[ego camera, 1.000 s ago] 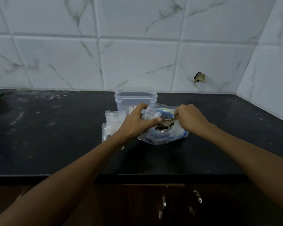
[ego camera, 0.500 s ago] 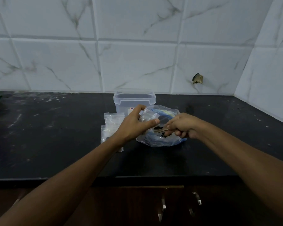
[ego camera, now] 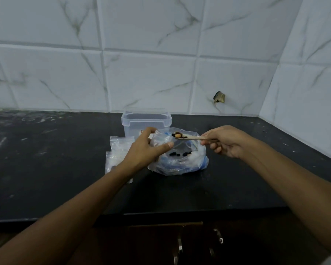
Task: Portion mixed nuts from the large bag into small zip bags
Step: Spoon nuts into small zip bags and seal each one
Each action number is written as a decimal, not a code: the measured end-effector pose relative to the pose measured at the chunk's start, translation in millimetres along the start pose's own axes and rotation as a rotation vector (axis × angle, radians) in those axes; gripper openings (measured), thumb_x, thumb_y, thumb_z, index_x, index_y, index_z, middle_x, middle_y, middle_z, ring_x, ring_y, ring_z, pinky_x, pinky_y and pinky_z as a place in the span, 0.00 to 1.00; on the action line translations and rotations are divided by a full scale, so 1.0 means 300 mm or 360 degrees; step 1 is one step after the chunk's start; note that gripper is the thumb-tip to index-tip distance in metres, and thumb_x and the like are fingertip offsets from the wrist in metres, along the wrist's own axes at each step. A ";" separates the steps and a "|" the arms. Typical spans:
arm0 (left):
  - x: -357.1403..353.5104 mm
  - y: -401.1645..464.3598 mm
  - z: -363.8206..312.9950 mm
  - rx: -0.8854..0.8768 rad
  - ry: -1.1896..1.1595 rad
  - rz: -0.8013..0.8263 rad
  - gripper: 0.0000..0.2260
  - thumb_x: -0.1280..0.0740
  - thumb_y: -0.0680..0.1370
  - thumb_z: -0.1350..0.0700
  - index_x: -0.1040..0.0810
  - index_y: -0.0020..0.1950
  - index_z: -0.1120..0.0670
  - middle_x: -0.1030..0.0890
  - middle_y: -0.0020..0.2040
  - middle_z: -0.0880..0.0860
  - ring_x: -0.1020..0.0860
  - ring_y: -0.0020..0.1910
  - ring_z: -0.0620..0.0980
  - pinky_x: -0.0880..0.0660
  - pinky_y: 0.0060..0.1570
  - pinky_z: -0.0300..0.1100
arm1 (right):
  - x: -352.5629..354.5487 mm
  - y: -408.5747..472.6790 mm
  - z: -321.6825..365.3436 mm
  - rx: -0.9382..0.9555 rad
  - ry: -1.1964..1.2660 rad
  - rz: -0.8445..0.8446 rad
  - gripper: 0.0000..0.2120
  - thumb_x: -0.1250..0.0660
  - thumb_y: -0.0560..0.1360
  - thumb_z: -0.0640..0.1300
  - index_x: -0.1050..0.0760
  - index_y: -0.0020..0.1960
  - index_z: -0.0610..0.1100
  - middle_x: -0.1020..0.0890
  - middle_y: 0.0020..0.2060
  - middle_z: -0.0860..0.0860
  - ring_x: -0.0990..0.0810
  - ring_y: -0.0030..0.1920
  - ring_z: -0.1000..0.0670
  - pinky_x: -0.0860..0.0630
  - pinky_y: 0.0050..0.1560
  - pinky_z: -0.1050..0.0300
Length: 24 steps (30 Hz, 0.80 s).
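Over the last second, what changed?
The right hand lifted the spoon, loaded with nuts, up from the large bag to the small bag's mouth. Left hand keeps holding that small zip bag open. Container and spare bags unmoved.

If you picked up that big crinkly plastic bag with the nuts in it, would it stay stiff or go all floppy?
Probably floppy: the large bag looks thin, clear and crumpled, slumping on the counter. It likely needs holding open, as the left hand grips its rim. It seems light, with few nuts visible inside.
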State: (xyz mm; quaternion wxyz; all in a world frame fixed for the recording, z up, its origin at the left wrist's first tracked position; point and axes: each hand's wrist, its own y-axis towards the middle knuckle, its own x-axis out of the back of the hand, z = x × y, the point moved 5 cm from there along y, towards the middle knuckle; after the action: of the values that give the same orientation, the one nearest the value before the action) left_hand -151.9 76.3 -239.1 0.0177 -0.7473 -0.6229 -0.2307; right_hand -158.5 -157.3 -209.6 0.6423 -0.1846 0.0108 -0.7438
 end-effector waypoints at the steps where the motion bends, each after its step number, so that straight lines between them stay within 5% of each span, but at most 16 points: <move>1: -0.004 -0.002 -0.002 0.0000 0.0035 0.0000 0.19 0.27 0.73 0.43 0.30 0.58 0.46 0.18 0.47 0.50 0.17 0.43 0.49 0.17 0.43 0.46 | 0.011 -0.006 0.020 0.0030 -0.0006 -0.0012 0.08 0.38 0.77 0.34 0.21 0.51 0.37 0.19 0.33 0.46 0.32 0.24 0.56 0.36 0.20 0.67; 8: -0.016 -0.002 -0.023 -0.0029 0.0120 -0.0074 0.20 0.27 0.72 0.43 0.31 0.58 0.45 0.19 0.45 0.50 0.18 0.38 0.46 0.23 0.35 0.36 | 0.003 -0.074 0.179 0.0292 -0.0354 -0.0014 0.06 0.35 0.75 0.37 0.20 0.47 0.36 0.18 0.32 0.46 0.29 0.22 0.56 0.35 0.20 0.66; 12: -0.026 0.003 -0.025 -0.0051 0.0102 -0.0065 0.20 0.26 0.72 0.43 0.30 0.59 0.46 0.19 0.47 0.50 0.18 0.39 0.48 0.21 0.39 0.43 | -0.084 -0.114 0.227 0.0525 -0.0726 0.0024 0.08 0.37 0.75 0.35 0.19 0.46 0.36 0.17 0.35 0.45 0.28 0.21 0.56 0.33 0.20 0.65; 18: -0.030 0.009 0.000 -0.0069 -0.0042 -0.0090 0.22 0.26 0.72 0.44 0.31 0.60 0.46 0.18 0.47 0.54 0.19 0.34 0.47 0.20 0.37 0.44 | -0.239 -0.249 0.300 0.1636 -0.1864 -0.0219 0.10 0.40 0.77 0.39 0.19 0.47 0.42 0.16 0.39 0.48 0.20 0.36 0.49 0.22 0.40 0.53; 21: -0.023 0.013 0.011 -0.0056 -0.0100 -0.0104 0.23 0.26 0.73 0.45 0.32 0.62 0.47 0.18 0.49 0.54 0.18 0.39 0.51 0.19 0.39 0.47 | -0.279 -0.317 0.289 0.2184 -0.2330 -0.0261 0.03 0.30 0.70 0.36 0.23 0.40 0.42 0.22 0.33 0.48 0.24 0.28 0.45 0.35 0.26 0.55; 24: -0.022 0.013 0.019 -0.0055 -0.0144 -0.0102 0.22 0.26 0.72 0.44 0.31 0.61 0.45 0.18 0.49 0.55 0.18 0.39 0.50 0.20 0.36 0.46 | -0.243 -0.337 0.297 0.2371 -0.2174 -0.0292 0.02 0.31 0.70 0.37 0.23 0.39 0.40 0.23 0.31 0.46 0.26 0.24 0.45 0.36 0.23 0.57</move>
State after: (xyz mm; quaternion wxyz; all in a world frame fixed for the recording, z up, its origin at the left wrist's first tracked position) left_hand -147.1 71.2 -245.5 -0.0307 -0.7367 -0.6427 -0.2079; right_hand -221.3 -50.1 -120.0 0.4032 -0.1231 -0.8393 -0.3432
